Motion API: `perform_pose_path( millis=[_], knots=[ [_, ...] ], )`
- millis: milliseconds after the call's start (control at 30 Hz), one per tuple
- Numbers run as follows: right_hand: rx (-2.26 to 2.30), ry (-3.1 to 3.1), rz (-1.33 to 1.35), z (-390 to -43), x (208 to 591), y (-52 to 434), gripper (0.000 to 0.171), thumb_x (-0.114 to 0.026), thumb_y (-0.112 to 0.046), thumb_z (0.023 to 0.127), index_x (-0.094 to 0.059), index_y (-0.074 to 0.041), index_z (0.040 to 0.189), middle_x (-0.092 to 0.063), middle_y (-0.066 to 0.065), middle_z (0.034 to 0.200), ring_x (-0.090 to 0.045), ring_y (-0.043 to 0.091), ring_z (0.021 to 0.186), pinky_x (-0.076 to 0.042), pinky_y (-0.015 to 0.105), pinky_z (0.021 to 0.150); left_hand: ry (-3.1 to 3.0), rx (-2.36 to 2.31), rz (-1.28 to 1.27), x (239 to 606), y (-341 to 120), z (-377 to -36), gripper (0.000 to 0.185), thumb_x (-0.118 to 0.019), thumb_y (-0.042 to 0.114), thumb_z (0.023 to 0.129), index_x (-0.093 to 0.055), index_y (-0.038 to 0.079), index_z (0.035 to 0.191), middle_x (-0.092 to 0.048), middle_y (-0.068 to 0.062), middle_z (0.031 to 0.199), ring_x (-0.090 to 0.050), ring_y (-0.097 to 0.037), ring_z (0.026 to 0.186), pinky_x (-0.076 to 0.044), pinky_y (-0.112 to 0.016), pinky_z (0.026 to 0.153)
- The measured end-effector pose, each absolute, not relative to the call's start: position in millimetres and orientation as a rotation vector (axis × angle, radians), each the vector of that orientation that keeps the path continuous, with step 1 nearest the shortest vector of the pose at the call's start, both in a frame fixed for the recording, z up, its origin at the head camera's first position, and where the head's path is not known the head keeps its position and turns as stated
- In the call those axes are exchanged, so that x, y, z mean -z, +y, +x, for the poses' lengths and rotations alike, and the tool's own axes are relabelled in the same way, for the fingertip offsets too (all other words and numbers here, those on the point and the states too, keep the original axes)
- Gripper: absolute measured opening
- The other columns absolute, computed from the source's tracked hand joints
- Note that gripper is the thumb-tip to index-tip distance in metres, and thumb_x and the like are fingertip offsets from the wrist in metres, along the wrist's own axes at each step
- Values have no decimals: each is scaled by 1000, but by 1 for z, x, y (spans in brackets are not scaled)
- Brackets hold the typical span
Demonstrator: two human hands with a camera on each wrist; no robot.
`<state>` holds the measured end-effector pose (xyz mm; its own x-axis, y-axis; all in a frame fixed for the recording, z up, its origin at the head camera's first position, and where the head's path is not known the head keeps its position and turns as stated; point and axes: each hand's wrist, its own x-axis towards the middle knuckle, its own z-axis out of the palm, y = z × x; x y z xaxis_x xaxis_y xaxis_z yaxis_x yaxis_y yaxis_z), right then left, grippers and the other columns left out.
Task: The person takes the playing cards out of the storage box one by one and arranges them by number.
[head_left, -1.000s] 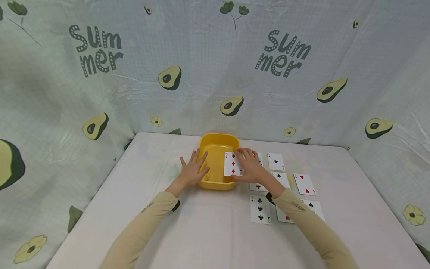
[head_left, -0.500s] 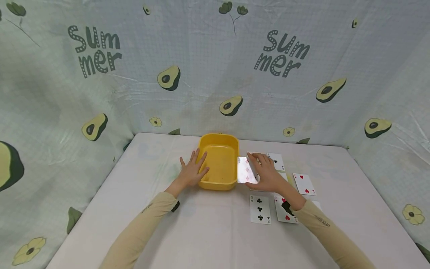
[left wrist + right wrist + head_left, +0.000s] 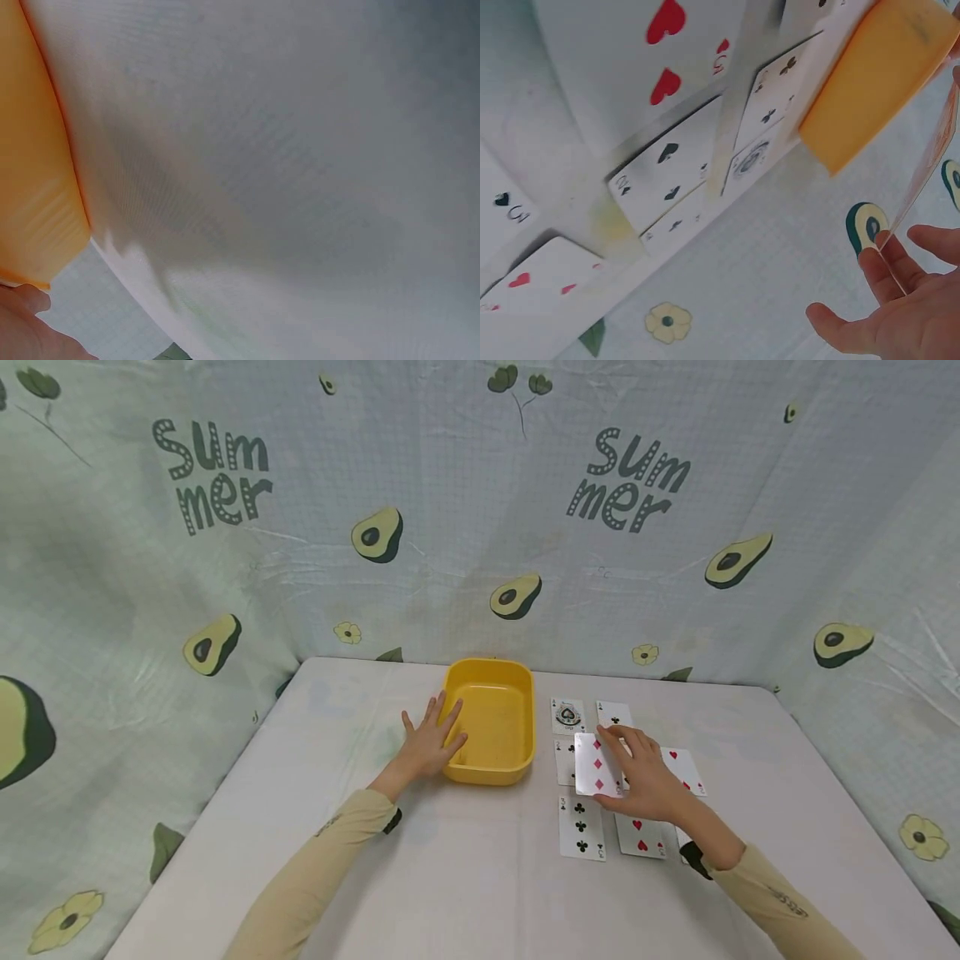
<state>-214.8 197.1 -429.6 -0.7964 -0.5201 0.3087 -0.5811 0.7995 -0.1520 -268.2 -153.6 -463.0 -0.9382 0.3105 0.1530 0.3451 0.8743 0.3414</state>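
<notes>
- Pinching a diamonds card (image 3: 597,765) at its edge, the right hand (image 3: 647,774) holds it above the face-up cards (image 3: 581,827) on the worktop (image 3: 465,868).
- Left hand (image 3: 427,745) rests spread against the yellow tub's (image 3: 491,722) near left rim.

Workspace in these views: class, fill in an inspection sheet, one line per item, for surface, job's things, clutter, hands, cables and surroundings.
Surface: white table, covered with cloth.
Job's things: diamond card held above the laid-out cards; yellow tub holds nothing visible.
Clutter: nothing seen.
Hands: left hand rests open against the tub's left wall; right hand pinches the diamond card.
Cables: nothing seen.
Surroundings: avocado-print backdrop reading "Summer" on three sides.
</notes>
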Motion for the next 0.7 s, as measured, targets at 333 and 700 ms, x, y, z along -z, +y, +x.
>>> perform_pose_path(
  millis=[333,700],
  knots=[
    [-299,-2674,917,-200,441,245,95,-80,-36,58,-32,-6,135,-37,13,126,-32,30,115,-27,51,89,-2935,586,-515,463,-153,-267,60,-37,40,94,-17,14,144,-6,-18,150,-10,-39,137,0,-74,93],
    [-319,-2811,815,-178,446,295,93,-80,-29,59,-32,-6,136,-36,16,126,-34,32,113,-28,51,86,-2945,589,-504,464,-154,-269,61,-39,40,93,-16,16,144,-5,-16,150,-8,-37,137,1,-73,94]
  ],
)
